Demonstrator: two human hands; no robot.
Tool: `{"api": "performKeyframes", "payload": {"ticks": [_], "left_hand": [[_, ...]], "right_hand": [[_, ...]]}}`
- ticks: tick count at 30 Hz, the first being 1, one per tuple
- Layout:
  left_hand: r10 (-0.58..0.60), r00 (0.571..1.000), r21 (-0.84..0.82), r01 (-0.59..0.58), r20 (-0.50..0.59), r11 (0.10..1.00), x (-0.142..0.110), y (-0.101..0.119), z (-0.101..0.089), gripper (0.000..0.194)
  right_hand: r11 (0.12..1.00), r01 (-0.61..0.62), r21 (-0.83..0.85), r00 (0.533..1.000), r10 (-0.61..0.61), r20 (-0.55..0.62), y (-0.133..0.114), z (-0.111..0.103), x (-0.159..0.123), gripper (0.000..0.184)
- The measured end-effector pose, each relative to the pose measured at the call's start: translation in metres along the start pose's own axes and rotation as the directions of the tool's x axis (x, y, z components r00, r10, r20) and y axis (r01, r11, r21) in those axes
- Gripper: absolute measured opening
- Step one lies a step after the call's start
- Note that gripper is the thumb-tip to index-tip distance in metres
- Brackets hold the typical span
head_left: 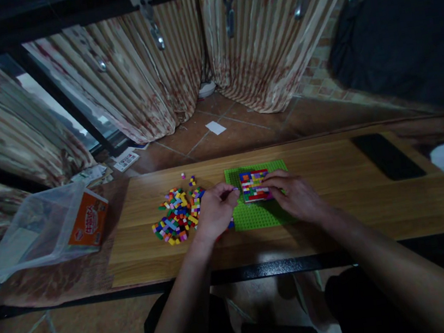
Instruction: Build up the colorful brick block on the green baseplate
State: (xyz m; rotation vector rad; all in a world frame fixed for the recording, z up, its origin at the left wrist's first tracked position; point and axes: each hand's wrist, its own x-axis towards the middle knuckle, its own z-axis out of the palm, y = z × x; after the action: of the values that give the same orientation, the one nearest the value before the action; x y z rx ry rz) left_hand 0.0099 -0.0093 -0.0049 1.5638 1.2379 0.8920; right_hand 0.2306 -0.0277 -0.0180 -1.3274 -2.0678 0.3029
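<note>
A green studded baseplate (254, 220) lies on the wooden bench. On it stands a low rectangular block of multicoloured toy bricks (254, 185). My right hand (298, 195) has thumb and fingers closed at the block's right edge, covering that side of it. Left of the block, my left hand (218, 209) pinches a tiny brick (235, 189), pale or purplish, just above the baseplate. A heap of loose toy bricks (177, 217) in many colours spreads to the left, partly hidden behind my left hand.
Two small stray brick pieces (192, 181) lie beyond the heap. A dark flat phone-like slab (388, 156) rests on the bench (326, 146) at right. On the left is a clear plastic bin (45, 230) with an orange label. Patterned curtains (175, 68) hang behind.
</note>
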Motion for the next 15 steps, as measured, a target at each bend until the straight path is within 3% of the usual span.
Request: {"api": "performKeyframes", "payload": {"ticks": [3,15], "left_hand": [[-0.005,1.0,0.005,0.005,0.003,1.0,-0.0003,0.0003,0.0001,0.018],[0.016,1.0,0.044,-0.017,0.01,0.999,-0.0008,0.0029,0.003,0.014]], "right_hand": [[0.999,-0.018,-0.031,0.999,0.017,-0.033,0.0046,-0.0038,-0.0014,0.033],[0.995,0.074,-0.063,0.997,-0.072,0.038,0.0044,0.0011,-0.0058,0.034]]}}
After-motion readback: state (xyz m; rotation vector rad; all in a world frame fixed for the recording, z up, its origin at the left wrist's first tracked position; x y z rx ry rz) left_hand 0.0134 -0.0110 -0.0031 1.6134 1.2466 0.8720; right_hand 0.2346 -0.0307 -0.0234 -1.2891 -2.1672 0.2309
